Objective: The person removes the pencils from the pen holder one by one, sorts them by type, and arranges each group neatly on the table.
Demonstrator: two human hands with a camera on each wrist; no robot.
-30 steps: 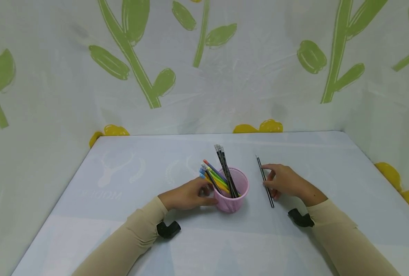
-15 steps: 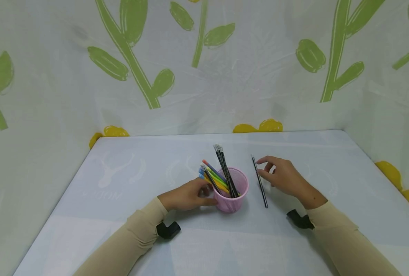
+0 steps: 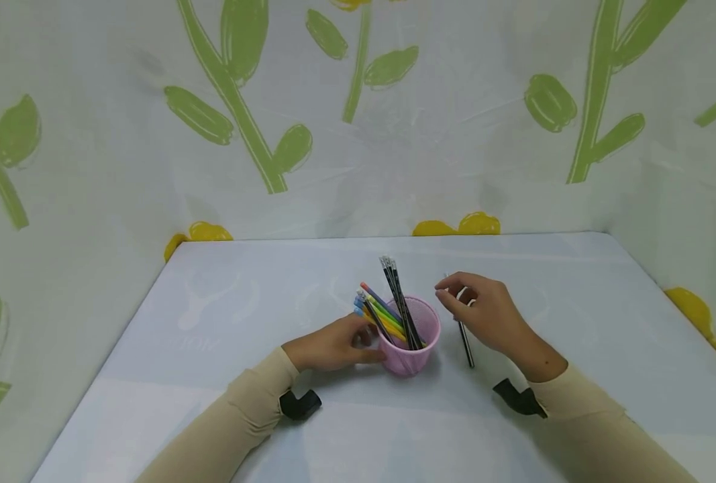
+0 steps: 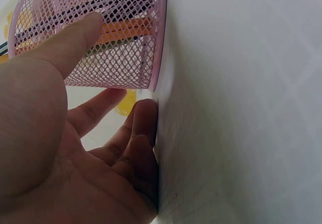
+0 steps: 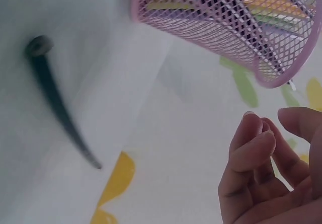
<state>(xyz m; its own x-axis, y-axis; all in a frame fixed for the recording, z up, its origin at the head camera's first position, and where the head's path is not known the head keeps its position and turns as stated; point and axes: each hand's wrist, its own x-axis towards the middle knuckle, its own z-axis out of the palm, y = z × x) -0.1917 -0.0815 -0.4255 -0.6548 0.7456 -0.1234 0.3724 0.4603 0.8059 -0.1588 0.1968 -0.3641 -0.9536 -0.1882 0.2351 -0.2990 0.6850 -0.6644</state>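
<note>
A pink mesh pencil cup (image 3: 407,361) stands upright on the table, holding several black pencils (image 3: 401,302) and several coloured pens (image 3: 383,314) that lean left. My left hand (image 3: 332,343) holds the cup at its left side. In the left wrist view the thumb lies along the mesh, the index fingertip is at the wall, and the other fingers curl below. My right hand (image 3: 477,305), fingers loosely bent and nothing between them, hovers right of the cup. Under it a single black pencil (image 3: 466,345) lies on the table, its upper part mostly hidden; the right wrist view shows this pencil (image 5: 63,108) apart from the fingers.
The white table (image 3: 225,402) has faint printed figures. Behind and beside it hang pale walls (image 3: 454,134) printed with green stems and leaves. Black fittings on the left (image 3: 300,404) and right (image 3: 519,397) wrists stick out near the sleeves.
The loose pencil shifted slightly left toward the cup, then lay still. My right hand came off it and moved left above it. My left hand stays at the cup. The head view tilted slightly.
</note>
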